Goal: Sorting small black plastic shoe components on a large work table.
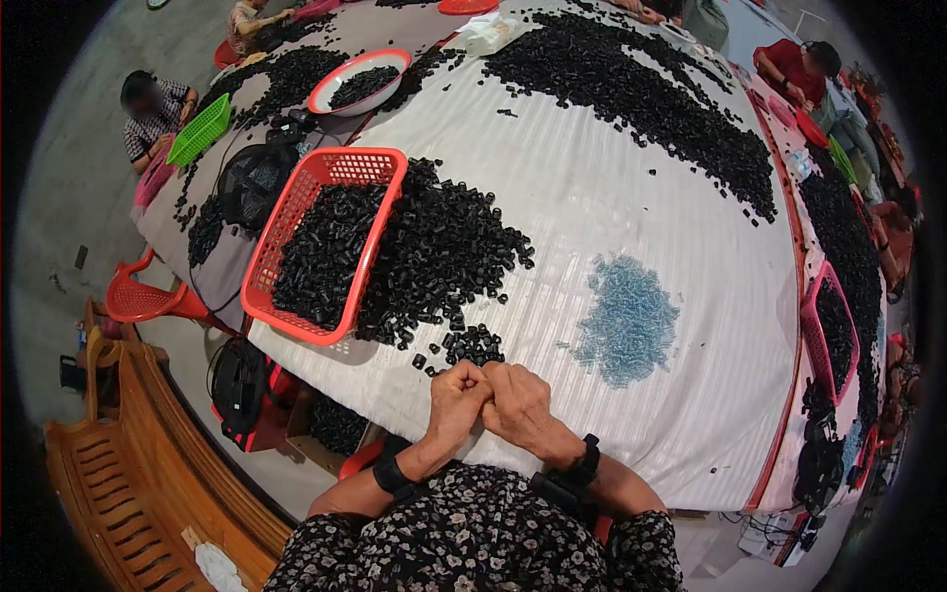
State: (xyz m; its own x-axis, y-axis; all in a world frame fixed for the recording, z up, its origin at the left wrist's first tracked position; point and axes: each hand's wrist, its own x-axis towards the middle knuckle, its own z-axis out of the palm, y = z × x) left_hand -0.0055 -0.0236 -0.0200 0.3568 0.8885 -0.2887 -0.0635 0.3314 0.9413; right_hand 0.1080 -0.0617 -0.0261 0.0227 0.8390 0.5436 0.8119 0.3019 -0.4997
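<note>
"How will these black plastic pieces (475,345) handle for you?"
"Probably light, stiff; pinch the sides. They lie just beyond your left hand (457,405) and right hand (520,405), fingers curled; what is held, I cannot tell."

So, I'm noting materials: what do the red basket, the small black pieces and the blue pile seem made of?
The red basket looks like moulded plastic, lightly shiny, with regular holes through its walls. The small black pieces are probably hard, glossy plastic, judging by their bright highlights. The blue pile looks translucent, pale and glinting; plastic or glass, I can't tell.
</note>
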